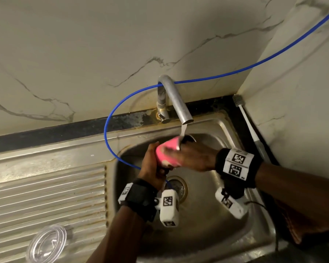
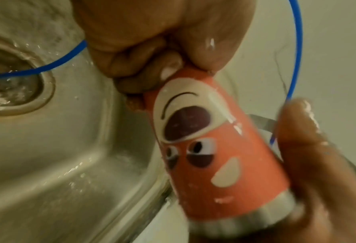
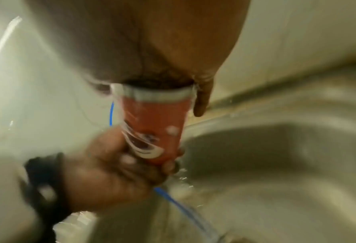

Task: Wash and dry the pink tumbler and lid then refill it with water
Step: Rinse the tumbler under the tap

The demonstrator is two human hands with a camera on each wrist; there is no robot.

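Note:
The pink tumbler (image 1: 166,151) with a cartoon face (image 2: 204,156) is tilted over the sink basin, its steel rim (image 3: 156,94) under the running tap water (image 1: 183,130). My left hand (image 1: 155,160) grips its narrow base, fingers curled under it (image 2: 144,77). My right hand (image 1: 180,154) wraps the rim end, palm over the mouth (image 3: 152,49) and thumb down the side (image 3: 202,102); a wet finger lies along the wall (image 2: 310,148). The clear lid (image 1: 46,243) lies on the ribbed drainboard at the lower left, apart from both hands.
A steel faucet (image 1: 176,103) curves over the sink (image 1: 213,221), whose drain (image 1: 179,186) is below the hands. A blue hose (image 1: 110,118) loops from the wall into the drain. A brush (image 1: 244,118) leans in the right corner. Marble walls stand behind and right.

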